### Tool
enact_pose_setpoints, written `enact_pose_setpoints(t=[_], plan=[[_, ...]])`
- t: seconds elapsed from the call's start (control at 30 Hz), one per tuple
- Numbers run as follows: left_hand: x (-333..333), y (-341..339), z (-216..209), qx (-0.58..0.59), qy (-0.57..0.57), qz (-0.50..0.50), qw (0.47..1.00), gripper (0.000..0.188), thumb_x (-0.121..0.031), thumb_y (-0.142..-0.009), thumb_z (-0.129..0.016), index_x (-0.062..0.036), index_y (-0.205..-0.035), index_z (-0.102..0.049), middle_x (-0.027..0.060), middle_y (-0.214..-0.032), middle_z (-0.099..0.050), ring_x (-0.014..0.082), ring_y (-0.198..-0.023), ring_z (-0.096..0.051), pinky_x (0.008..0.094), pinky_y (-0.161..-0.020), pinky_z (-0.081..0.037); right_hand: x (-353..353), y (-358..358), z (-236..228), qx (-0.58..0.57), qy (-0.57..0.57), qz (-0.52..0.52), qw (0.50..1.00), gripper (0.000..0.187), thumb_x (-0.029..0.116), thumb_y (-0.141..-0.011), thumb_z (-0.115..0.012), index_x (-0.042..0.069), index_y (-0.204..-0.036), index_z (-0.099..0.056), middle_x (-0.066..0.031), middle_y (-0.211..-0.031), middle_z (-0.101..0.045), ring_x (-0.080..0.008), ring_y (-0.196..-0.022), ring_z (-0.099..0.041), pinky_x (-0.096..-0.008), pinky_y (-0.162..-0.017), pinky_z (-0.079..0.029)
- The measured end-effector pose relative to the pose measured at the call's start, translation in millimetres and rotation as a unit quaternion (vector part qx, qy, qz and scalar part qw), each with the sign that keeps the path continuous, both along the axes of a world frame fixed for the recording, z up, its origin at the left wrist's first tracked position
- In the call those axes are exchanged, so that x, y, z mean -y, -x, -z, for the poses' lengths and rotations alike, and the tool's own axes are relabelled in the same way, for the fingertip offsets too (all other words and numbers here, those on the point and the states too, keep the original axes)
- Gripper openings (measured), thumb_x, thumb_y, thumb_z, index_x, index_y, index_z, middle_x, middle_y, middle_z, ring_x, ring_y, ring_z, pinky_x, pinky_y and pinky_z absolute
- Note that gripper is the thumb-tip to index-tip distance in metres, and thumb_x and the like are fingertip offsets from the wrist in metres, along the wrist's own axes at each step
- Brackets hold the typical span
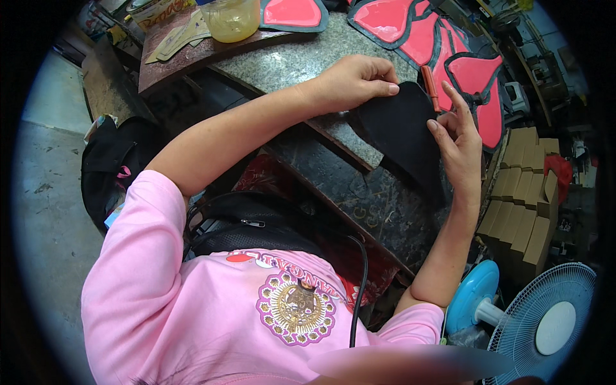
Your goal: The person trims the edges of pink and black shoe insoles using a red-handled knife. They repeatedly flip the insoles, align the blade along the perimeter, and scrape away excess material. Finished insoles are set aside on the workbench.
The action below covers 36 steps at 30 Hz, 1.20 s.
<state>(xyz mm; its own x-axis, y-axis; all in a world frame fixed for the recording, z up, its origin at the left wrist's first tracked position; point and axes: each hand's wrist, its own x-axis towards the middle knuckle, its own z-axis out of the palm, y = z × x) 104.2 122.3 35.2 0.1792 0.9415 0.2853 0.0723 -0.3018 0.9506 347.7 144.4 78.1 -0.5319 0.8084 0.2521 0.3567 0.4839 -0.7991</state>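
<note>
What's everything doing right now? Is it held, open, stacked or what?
Black piece: held at its upper edge
Left hand: pinching
Right hand: partly open
Red pen: near the right thumb; held or not, unclear
Jar: holding something yellowish
Pink pieces: some overlapping
Cardboard boxes: stacked
Fan: on or off, unclear

A pink shirt [205, 321] with short sleeves [138, 237]; a round gold emblem [296, 307] with scalloped purple border on its front, curved lettering [301, 273] above; black mesh bag [256, 239] with zip [253, 223] at the waist; thin black cable [360, 282].
</note>
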Motion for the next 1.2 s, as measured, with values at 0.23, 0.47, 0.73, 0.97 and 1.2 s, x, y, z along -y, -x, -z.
enact_pose_setpoints(t=[0.23,0.47,0.73,0.97,1.2], plan=[[7,-1,-6,-0.069,-0.054,-0.047,0.995,0.016,-0.016,-0.091,-0.065,-0.0004,-0.095,-0.065,0.005,-0.074,-0.065,0.0085,-0.07,-0.058,0.0275,-0.065,-0.048,3,11,5,-0.029,-0.008,0.047,0.998,0.051,-0.001,-0.092,-0.063,0.008,-0.14,-0.051,0.0028,-0.082,-0.054,-0.005,-0.076,-0.049,-0.0206,-0.072,-0.041],[17,-10,-10,-0.148,-0.143,-0.059,0.977,0.018,-0.017,-0.095,-0.066,0.0002,-0.099,-0.063,0.0057,-0.077,-0.063,0.0074,-0.074,-0.057,0.0264,-0.067,-0.048,4,19,6,-0.028,-0.217,0.041,0.975,0.027,0.009,-0.088,-0.072,0.008,-0.115,-0.07,-0.0034,-0.088,-0.063,-0.0133,-0.074,-0.059,-0.0275,-0.07,-0.049],[17,-12,-8,-0.202,-0.207,-0.049,0.956,0.021,-0.019,-0.094,-0.068,-0.0005,-0.102,-0.063,0.0112,-0.081,-0.068,0.0148,-0.073,-0.065,0.029,-0.067,-0.05,4,19,3,-0.024,-0.239,0.033,0.97,0.018,0.013,-0.086,-0.075,0.009,-0.103,-0.074,-0.0038,-0.084,-0.063,-0.014,-0.075,-0.059,-0.0272,-0.068,-0.048],[15,-15,-7,-0.18,-0.22,-0.047,0.958,0.02,-0.019,-0.094,-0.068,-0.0018,-0.103,-0.064,0.0119,-0.08,-0.067,0.0161,-0.072,-0.066,0.0295,-0.066,-0.05,2,20,7,-0.054,-0.199,0.028,0.978,0.017,0.014,-0.085,-0.076,0.008,-0.101,-0.074,-0.0037,-0.082,-0.063,-0.0139,-0.077,-0.06,-0.0272,-0.07,-0.049],[16,-14,-8,-0.212,-0.22,-0.035,0.951,0.021,-0.019,-0.093,-0.068,-0.0024,-0.105,-0.065,0.0138,-0.082,-0.068,0.0226,-0.072,-0.067,0.0305,-0.066,-0.051,-1,18,8,-0.026,-0.182,0.019,0.983,0.016,0.012,-0.086,-0.074,0.005,-0.1,-0.072,-0.0052,-0.085,-0.066,-0.0161,-0.082,-0.063,-0.0287,-0.074,-0.05]])
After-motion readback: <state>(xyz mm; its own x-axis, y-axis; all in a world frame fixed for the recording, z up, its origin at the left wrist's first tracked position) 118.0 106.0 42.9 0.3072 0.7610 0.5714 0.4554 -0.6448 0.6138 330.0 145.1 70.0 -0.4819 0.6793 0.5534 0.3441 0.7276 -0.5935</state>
